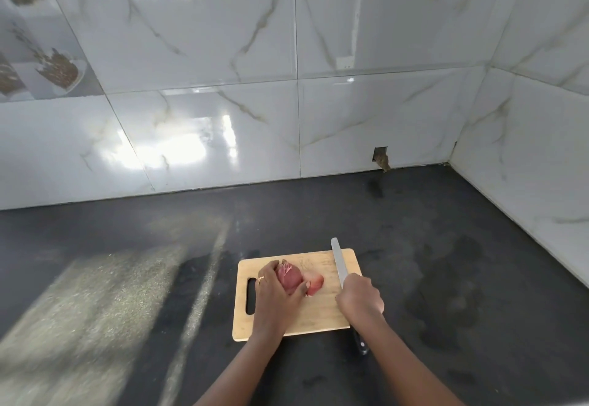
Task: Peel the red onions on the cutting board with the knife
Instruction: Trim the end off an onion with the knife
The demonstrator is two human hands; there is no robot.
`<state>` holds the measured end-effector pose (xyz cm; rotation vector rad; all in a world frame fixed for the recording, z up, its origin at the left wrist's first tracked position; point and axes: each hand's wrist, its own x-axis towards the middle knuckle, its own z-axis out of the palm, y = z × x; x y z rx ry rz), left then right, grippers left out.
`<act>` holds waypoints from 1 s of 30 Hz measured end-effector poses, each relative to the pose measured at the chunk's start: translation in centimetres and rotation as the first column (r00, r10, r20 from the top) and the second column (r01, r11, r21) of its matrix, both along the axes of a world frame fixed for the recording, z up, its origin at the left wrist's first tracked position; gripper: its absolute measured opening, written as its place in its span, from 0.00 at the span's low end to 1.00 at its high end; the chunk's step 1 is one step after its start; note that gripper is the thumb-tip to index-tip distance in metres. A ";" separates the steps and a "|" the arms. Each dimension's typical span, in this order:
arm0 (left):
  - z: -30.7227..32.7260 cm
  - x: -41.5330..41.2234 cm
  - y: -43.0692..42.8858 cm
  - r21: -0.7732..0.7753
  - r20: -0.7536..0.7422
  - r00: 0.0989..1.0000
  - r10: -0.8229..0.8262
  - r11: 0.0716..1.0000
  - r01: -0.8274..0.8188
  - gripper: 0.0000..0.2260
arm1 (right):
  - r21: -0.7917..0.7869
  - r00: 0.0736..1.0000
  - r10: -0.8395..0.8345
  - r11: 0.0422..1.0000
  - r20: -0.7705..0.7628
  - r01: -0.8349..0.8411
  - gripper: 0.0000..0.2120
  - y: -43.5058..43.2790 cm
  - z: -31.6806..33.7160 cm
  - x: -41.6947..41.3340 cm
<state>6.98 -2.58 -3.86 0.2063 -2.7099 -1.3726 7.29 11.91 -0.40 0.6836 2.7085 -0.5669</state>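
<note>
Left hand (277, 291) curled round one red onion (288, 276) near the middle of the board (318, 316), pinning it so it cannot roll; my thumb touches a paler second onion (315, 283) just beside it on the right. Right hand (360, 297) closed over the knife (338, 262) where blade meets handle, blade flat along the board's right edge, pointing away from me and apart from both onions; I judge no cut under way. Dark worktop (127, 262) carries the board, tiled wall (223, 134) behind; the second onion lies between knife and held onion.
</note>
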 end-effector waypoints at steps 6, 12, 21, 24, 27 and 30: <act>-0.2 0.2 -0.3 0.047 0.032 0.999 0.005 0.999 -0.006 0.30 | -0.327 0.970 -0.192 0.935 -0.152 0.135 0.13 -0.4 -0.3 0.1; 0.1 -0.3 -1.1 0.038 -0.025 0.999 0.035 0.999 -0.034 0.29 | -0.469 0.925 -0.182 0.883 -0.334 0.004 0.16 -2.3 -0.5 0.1; 1.7 -2.0 -2.0 -0.022 -0.039 0.995 -0.086 0.996 0.085 0.26 | -0.536 0.930 -0.259 0.840 -0.261 0.084 0.20 -4.2 -2.0 -1.4; 2.0 -2.5 -2.0 -0.067 -0.008 0.991 -0.131 0.989 0.130 0.25 | -0.561 0.911 -0.299 0.823 -0.285 0.095 0.10 -3.7 -1.8 -1.5; 2.0 -2.9 -2.0 -0.115 0.056 0.977 -0.208 0.970 0.213 0.25 | -0.526 0.893 -0.314 0.843 -0.321 0.108 0.07 -2.4 -1.7 -1.7; 2.2 -3.2 -1.9 -0.197 0.110 0.963 -0.246 0.944 0.263 0.23 | -0.472 0.891 -0.304 0.874 -0.338 0.119 0.07 -1.1 -1.8 -1.9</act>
